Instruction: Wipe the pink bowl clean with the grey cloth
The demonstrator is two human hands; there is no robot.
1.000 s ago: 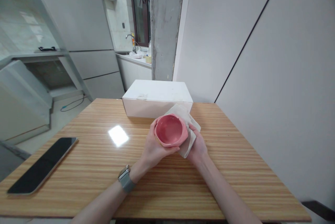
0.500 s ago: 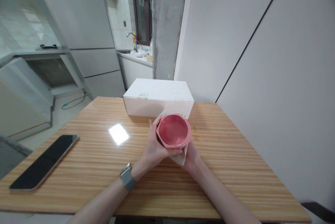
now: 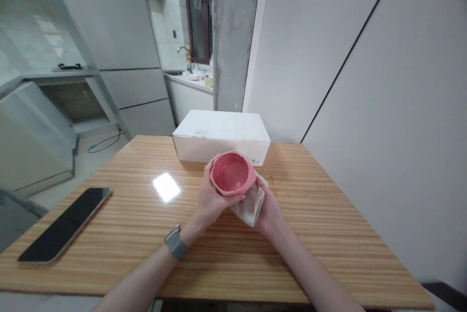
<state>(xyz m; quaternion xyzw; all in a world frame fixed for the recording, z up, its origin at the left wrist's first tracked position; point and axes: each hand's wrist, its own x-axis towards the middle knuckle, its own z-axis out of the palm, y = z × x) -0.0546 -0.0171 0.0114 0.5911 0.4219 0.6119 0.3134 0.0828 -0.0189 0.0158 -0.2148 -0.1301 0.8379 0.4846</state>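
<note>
A pink bowl (image 3: pixel 232 174) with an angular rim is held above the table, its opening tipped toward me. My left hand (image 3: pixel 215 198) grips it from the left side, thumb along the near outer wall. A whitish cloth (image 3: pixel 251 206) lies under and against the bowl's right side. My right hand (image 3: pixel 269 207) has the cloth in its grasp and presses it to the bowl; most of its fingers are hidden behind cloth and bowl.
Behind the bowl, a white box (image 3: pixel 221 126) stands at the far edge of the wooden table (image 3: pixel 328 234). On the left lies a black phone (image 3: pixel 65 227). A white wall (image 3: pixel 383 108) rises along the right side.
The bowl has shifted left and slightly away from me with my left hand. More of the cloth now shows between the bowl and my right hand.
</note>
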